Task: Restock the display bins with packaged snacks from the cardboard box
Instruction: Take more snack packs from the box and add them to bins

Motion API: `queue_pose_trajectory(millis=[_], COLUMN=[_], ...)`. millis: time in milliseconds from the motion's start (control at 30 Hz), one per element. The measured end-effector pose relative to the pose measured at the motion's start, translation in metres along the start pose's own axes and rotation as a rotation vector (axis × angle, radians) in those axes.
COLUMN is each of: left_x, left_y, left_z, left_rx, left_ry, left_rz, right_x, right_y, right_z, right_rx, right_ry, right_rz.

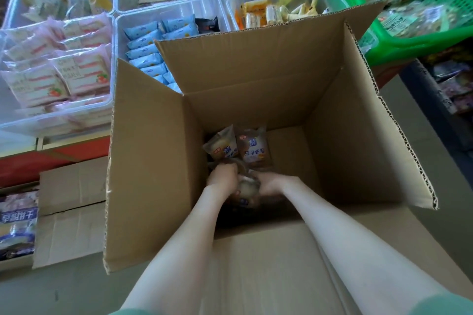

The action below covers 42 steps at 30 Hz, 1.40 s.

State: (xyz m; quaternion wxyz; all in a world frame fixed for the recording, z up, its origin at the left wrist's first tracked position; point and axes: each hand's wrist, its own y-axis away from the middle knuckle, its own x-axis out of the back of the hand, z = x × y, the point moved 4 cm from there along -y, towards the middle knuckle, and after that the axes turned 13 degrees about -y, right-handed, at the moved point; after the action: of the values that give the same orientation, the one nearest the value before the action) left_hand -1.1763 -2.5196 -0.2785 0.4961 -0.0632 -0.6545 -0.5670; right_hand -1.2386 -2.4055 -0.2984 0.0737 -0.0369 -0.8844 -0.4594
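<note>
Head view: left hand [221,178] and right hand [269,182] grip a snack pack [246,187] inside the cardboard box [345,135]; it likely needs lifting out next.

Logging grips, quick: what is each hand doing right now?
Left hand: grips a snack pack down in the box.
Right hand: grips the same snack pack, it seems.

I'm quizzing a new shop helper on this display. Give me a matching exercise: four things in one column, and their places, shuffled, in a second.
Things:
1. blue packets
2. pink packets
3. green basket
4. brown packets

Places:
A. at the bottom of the cardboard box
B. far right
C. far left
D. middle, just beyond the box's far flap

Pairs: 1-D, 2-C, 3-B, 4-A
</note>
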Motion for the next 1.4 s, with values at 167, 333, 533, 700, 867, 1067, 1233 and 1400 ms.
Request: queue_pose_trajectory(millis=[167, 333, 533, 700, 867, 1067, 1233, 1400], left_x=[0.018, 0.053, 0.116, 0.157, 0.198, 0.228, 0.251, 0.273], left_y=[0.001, 0.016, 0.069, 0.136, 0.213, 0.270, 0.266, 0.240], left_z=[0.008, 0.028, 0.055, 0.056, 0.013, -0.087, -0.195, -0.342], left_rx=[0.010, 0.028, -0.199, -0.490, -0.506, -0.448, -0.321, -0.222], left_ry=[0.400, 0.554, 0.634, 0.685, 0.708, 1.016, 0.953, 0.873], left_rz=[0.066, 0.215, 0.276, 0.300, 0.631, 0.598, 0.677, 0.782], right_x=[0.030, 0.058, 0.078, 0.059, 0.004, -0.066, -0.100, -0.139], right_y=[0.024, 0.071, 0.150, 0.232, 0.287, 0.293, 0.242, 0.144], right_z=[0.003, -0.008, -0.042, -0.080, -0.131, -0.231, -0.322, -0.440], right_rx=[0.054, 0.103, 0.167, 0.364, 0.659, 0.865, 0.846, 0.810], right_ry=[-0.073, -0.167, -0.236, -0.369, -0.556, -0.625, -0.621, -0.538], right_rz=[0.167, 0.285, 0.460, 0.624, 0.726, 0.828, 0.826, 0.803])
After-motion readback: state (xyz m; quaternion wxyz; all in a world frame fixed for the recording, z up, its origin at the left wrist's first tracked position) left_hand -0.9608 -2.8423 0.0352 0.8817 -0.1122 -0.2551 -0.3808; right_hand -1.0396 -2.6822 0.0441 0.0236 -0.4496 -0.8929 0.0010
